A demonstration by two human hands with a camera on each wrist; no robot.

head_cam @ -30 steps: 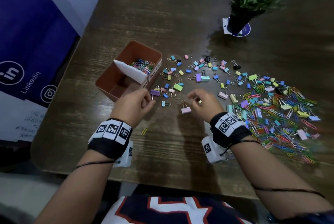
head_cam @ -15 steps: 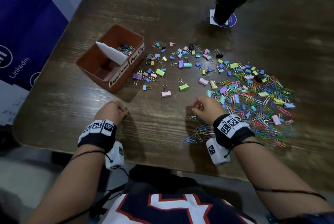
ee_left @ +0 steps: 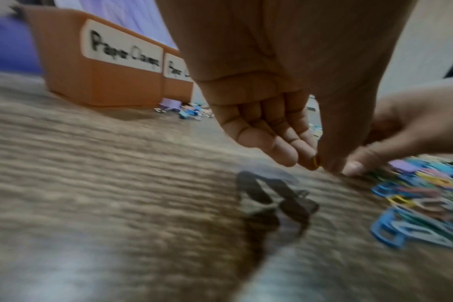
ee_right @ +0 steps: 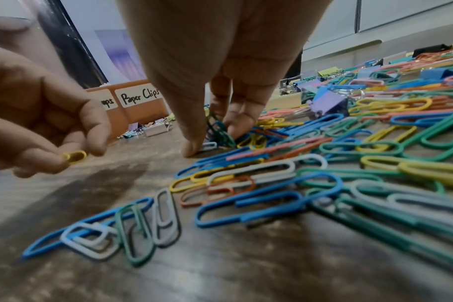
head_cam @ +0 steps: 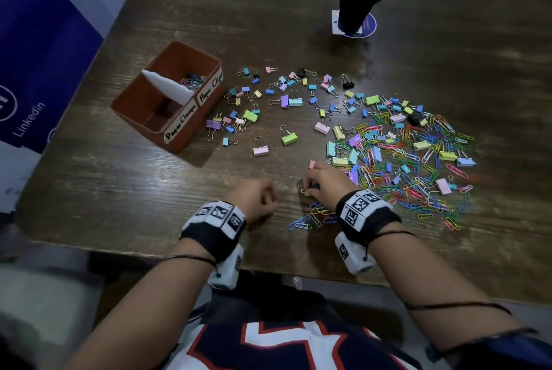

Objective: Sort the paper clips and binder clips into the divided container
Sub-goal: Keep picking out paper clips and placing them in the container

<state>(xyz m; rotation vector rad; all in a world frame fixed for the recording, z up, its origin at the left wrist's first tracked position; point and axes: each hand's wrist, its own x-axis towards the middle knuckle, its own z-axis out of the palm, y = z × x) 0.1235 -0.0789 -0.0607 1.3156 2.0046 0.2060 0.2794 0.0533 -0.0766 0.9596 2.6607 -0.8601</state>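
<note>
The right hand [head_cam: 321, 183] is down at the near edge of the paper clips [head_cam: 418, 166], thumb and fingers [ee_right: 236, 122] closed round a small bunch of green ones [ee_right: 219, 128] standing on end on the table [head_cam: 149, 190]. The left hand [head_cam: 257, 196] hovers just beside it, curled, pinching one yellow paper clip [ee_right: 75, 157] between thumb and fingertip. The step in hand looks like gathering paper clips for the divided container [head_cam: 191, 133], which stands well apart to the far left; its far compartment already holds some.

To do it well, I would lift the bunch straight up so tangled neighbours drop off, keep clear of the binder clips [head_cam: 268, 106] mixed into the heap, and release both hands' clips over the section labelled "Paper Clips", not "Paper Clamps", whose compartment looks nearly bare.

The head view shows the whole layout and the white divider, but the fingers hide beneath the knuckles. The right wrist view alone reveals both grips and the clip colours. The left wrist view is blurred, showing just a sliver of yellow at the fingertips [ee_left: 308, 155]
</note>
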